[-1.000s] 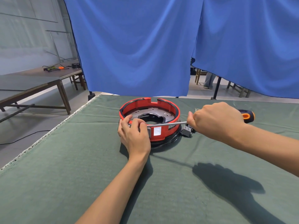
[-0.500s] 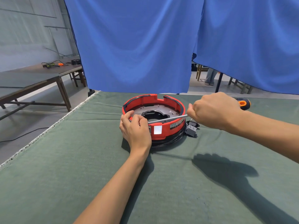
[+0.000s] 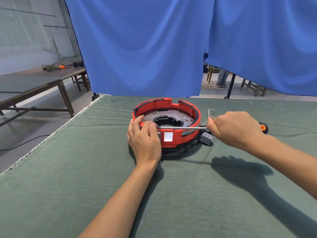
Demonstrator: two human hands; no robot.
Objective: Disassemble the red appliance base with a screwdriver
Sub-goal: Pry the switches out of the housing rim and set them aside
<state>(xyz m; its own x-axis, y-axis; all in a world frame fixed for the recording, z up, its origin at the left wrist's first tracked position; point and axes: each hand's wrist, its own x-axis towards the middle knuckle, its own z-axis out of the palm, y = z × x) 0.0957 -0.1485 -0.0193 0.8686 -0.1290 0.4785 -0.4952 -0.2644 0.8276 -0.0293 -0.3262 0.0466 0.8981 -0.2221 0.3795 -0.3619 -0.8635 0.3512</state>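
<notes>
The red appliance base (image 3: 187, 107), a round ring with a dark metal plate inside, lies on the green cloth of the table (image 3: 68, 186). My left hand (image 3: 144, 140) grips its near left rim, fingers curled over the edge. My right hand (image 3: 235, 129) is wrapped round the handle of the screwdriver (image 3: 181, 128), whose orange and black end shows past my fist. The long steel shaft lies almost level across the base's near side. Its tip is at my left thumb, at the rim.
A black cord and grey plug (image 3: 206, 138) lie beside the base at its right. A thin wire piece (image 3: 210, 112) rests behind my right hand. Blue curtains (image 3: 145, 48) hang behind the table. A wooden table (image 3: 34, 83) stands at the left, beyond the cloth's edge.
The screwdriver's shaft has dropped from a slight upward tilt to nearly level, and my right hand has moved a little nearer. My left hand keeps its grip on the rim.
</notes>
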